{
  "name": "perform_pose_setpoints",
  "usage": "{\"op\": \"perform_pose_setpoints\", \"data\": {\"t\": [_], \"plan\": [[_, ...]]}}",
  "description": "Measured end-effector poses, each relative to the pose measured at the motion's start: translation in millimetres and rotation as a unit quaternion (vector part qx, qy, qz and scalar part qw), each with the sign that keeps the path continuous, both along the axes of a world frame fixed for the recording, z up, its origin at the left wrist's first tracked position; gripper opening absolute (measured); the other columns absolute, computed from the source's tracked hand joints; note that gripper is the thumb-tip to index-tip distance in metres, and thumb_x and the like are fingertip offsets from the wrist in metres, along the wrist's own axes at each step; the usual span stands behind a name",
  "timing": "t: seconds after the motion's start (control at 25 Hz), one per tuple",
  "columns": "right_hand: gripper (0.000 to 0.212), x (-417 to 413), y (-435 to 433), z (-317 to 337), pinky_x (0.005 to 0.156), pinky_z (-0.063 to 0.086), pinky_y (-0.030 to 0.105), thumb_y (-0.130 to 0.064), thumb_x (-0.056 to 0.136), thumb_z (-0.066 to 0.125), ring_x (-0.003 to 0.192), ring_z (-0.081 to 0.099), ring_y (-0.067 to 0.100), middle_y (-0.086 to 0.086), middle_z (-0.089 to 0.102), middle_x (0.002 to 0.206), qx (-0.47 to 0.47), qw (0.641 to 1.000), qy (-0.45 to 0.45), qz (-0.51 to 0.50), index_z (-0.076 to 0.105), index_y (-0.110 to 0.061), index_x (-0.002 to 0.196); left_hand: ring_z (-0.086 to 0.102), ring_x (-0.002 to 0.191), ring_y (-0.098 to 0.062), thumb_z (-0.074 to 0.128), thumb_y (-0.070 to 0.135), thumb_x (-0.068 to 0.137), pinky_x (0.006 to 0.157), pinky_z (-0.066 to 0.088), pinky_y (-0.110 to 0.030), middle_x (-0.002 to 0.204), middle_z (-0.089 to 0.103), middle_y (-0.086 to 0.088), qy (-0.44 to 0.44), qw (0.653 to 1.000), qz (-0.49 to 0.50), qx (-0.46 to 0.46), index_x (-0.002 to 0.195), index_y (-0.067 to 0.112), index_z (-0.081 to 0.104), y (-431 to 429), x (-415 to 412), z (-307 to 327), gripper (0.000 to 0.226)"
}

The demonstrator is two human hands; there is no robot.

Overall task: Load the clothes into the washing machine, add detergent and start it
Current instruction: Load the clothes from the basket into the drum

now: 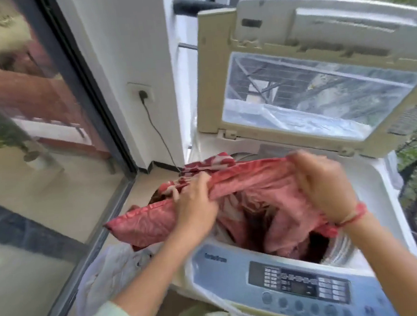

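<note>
A top-loading washing machine (371, 189) stands with its lid (304, 79) raised upright. A large red patterned cloth (255, 184) stretches over the drum opening, part of it hanging down inside and part trailing off the machine's left side. My left hand (196, 201) grips the cloth at the drum's left rim. My right hand (326, 185) holds its upper edge above the drum, with a red thread band on that wrist. The blue control panel (299, 281) with buttons lies nearest me. No detergent shows.
A white plastic bag (111, 272) sits on the floor left of the machine. A power cord runs from a wall socket (142, 94) down behind the machine. A glass sliding door (35, 122) fills the left side; greenery lies to the right.
</note>
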State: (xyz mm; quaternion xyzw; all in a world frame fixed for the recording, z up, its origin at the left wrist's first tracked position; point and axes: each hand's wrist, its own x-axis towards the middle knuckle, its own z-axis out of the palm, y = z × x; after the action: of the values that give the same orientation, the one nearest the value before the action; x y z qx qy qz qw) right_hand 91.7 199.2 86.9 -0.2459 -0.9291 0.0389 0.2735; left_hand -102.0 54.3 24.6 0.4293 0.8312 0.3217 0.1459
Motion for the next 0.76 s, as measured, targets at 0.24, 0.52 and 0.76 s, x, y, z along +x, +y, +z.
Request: {"op": "perform_pose_setpoints", "data": {"t": [0.24, 0.52, 0.76], "plan": [[0.023, 120.8, 60.1, 14.9, 0.066, 0.044, 0.04, -0.015, 0.091, 0.045, 0.071, 0.061, 0.037, 0.024, 0.067, 0.083, 0.087, 0.959, 0.125, -0.237, 0.062, -0.002, 0.099, 0.046, 0.126, -0.029, 0.061, 0.035, 0.075, 0.108, 0.004, -0.067, 0.134, 0.05, -0.007, 0.127, 0.977, -0.154, 0.073, 0.115, 0.018, 0.037, 93.8, 118.1, 15.7, 0.05], [0.037, 128.8, 41.4, -130.2, 0.084, 0.053, 0.041, -0.025, 0.086, 0.045, 0.098, 0.063, 0.027, 0.006, 0.062, 0.119, -0.2, 0.865, -0.46, 0.014, 0.058, -0.024, 0.12, 0.05, 0.117, -0.034, 0.053, 0.044, 0.089, 0.099, 0.042, -0.036, 0.135, 0.047, -0.015, 0.001, 0.773, -0.452, -0.445, 0.129, 0.006, 0.046, 106.3, 102.8, -66.2, 0.056], [0.081, 12.7, 53.6, -103.5, 0.112, 0.031, 0.035, -0.041, 0.078, 0.072, 0.134, 0.033, 0.012, 0.001, 0.03, 0.151, -0.356, 0.929, -0.097, 0.017, 0.028, -0.03, 0.146, 0.014, 0.143, -0.018, 0.05, 0.068, 0.078, 0.115, -0.004, -0.053, 0.152, 0.022, 0.001, 0.205, 0.963, -0.162, -0.062, 0.142, 0.033, 0.029, 49.2, 24.2, 7.7, 0.076]]}}
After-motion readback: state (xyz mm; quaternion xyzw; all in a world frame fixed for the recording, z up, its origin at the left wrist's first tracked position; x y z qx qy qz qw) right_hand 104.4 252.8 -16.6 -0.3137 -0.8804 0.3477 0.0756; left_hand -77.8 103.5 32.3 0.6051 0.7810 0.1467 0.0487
